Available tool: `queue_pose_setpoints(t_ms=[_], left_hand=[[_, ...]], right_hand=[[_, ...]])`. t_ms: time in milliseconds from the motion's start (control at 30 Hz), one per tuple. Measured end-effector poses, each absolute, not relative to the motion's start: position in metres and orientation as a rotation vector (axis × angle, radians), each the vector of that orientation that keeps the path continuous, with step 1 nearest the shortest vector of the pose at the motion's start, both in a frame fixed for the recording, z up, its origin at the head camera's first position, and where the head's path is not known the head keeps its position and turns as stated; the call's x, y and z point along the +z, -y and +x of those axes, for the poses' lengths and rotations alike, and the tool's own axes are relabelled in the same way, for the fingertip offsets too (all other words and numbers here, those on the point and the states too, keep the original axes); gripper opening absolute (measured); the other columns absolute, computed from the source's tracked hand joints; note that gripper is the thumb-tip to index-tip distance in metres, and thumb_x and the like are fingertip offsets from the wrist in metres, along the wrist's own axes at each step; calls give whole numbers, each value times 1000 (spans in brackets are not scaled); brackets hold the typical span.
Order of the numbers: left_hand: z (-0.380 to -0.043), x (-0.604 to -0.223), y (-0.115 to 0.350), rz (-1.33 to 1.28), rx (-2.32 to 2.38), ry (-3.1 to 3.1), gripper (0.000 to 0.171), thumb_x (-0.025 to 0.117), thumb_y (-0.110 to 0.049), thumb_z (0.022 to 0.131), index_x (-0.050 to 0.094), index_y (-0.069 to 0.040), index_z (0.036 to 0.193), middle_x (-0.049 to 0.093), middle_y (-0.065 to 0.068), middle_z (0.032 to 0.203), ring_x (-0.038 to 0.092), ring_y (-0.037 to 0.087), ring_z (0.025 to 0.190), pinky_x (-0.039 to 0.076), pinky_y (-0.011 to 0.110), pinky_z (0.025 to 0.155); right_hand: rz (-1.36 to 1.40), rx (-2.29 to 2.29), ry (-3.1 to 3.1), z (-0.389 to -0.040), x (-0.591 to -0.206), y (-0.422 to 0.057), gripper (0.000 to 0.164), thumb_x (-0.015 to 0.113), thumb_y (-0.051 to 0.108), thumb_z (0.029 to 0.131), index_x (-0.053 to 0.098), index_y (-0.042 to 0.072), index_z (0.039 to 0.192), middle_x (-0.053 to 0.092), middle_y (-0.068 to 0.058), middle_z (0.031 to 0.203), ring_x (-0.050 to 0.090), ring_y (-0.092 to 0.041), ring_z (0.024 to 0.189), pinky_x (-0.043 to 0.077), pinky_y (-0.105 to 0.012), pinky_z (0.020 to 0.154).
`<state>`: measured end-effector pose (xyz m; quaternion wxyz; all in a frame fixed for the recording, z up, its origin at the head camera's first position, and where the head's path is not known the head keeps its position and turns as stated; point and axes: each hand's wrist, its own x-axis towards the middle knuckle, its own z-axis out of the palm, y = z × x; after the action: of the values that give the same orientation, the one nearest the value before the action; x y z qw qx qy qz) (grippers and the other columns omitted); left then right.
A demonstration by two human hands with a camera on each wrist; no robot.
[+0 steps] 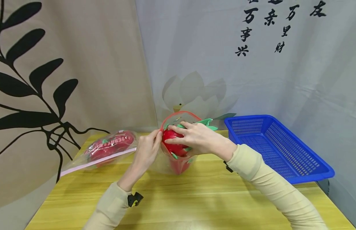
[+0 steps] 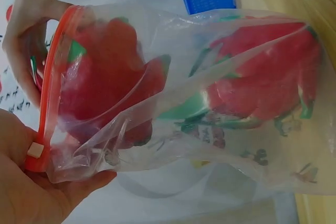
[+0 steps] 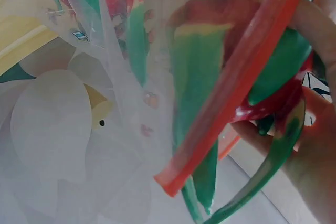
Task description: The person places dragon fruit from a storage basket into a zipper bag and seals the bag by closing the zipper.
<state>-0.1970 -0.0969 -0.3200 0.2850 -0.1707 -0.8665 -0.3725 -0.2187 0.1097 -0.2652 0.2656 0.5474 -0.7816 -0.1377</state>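
Observation:
A clear zip bag [image 1: 159, 164] with an orange-red zip edge stands with its mouth spread. My left hand [image 1: 146, 148] pinches that edge at the left, near a small pale slider [image 2: 35, 150]. At the mouth, my right hand [image 1: 199, 137] grips a red model dragon fruit [image 1: 171, 136] with green scales. In the left wrist view most of this fruit lies inside the bag, behind the plastic. Deeper in the bag rests another dragon fruit [image 2: 268, 72]. Long green scales [image 3: 281, 66] stick out past the zip edge in the right wrist view.
Left of my hands lies another clear bag [image 1: 109, 147] with a pink zip strip, red contents and white lettering. A blue plastic basket [image 1: 278, 150] sits at the right on the wooden table [image 1: 195, 198]. Printed curtains [image 1: 192, 48] hang behind.

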Motion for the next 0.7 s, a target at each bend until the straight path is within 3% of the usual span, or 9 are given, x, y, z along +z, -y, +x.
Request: queue_pose_setpoints(t_ms=[100,267,400,533,633,700], left_hand=[[-198,-322,98,-469,-998,2295,25,48,-11,98,69,2,104,67,12,69,37,8,48,28,18,42],[-200,-326,100,-486,-998,2266,24,49,-9,98,69,4,102,65,11,66,36,6,47,28,17,42],[-200,-327,101,-477,-1009,2257,24,49,-9,98,69,4,100,58,9,57,31,4,44,26,17,40],[-200,-327,101,-463,-984,2233,24,50,-9,98,69,4,99,58,10,57,30,4,44,25,18,41],[-200,-326,100,-470,-951,2231,23,50,-9,97,69,3,99,56,8,56,31,6,45,25,18,42],[-200,-326,98,-482,-935,2235,23,50,-9,97,69,3,98,53,7,55,31,6,45,25,18,42]], right_hand=[[1491,-364,2098,-219,-268,-110,65,79,49,69,58,33,128,56,-7,138,58,-30,110,57,-32,73],[1532,-332,2075,-222,-278,-112,65,78,49,71,58,30,130,56,-6,138,57,-31,119,57,-34,81],[1558,-240,1959,-229,-284,-115,49,77,32,78,63,24,124,65,-2,127,62,-20,115,55,-31,88],[1468,-131,1880,-236,-284,-119,43,80,28,76,68,21,117,70,2,117,66,-14,106,54,-27,84],[1381,-35,1940,-237,-287,-130,54,84,33,68,67,19,118,69,1,117,64,-16,104,53,-28,77],[1345,35,1982,-236,-292,-139,58,86,28,67,66,16,119,68,-1,120,64,-17,104,53,-29,76]])
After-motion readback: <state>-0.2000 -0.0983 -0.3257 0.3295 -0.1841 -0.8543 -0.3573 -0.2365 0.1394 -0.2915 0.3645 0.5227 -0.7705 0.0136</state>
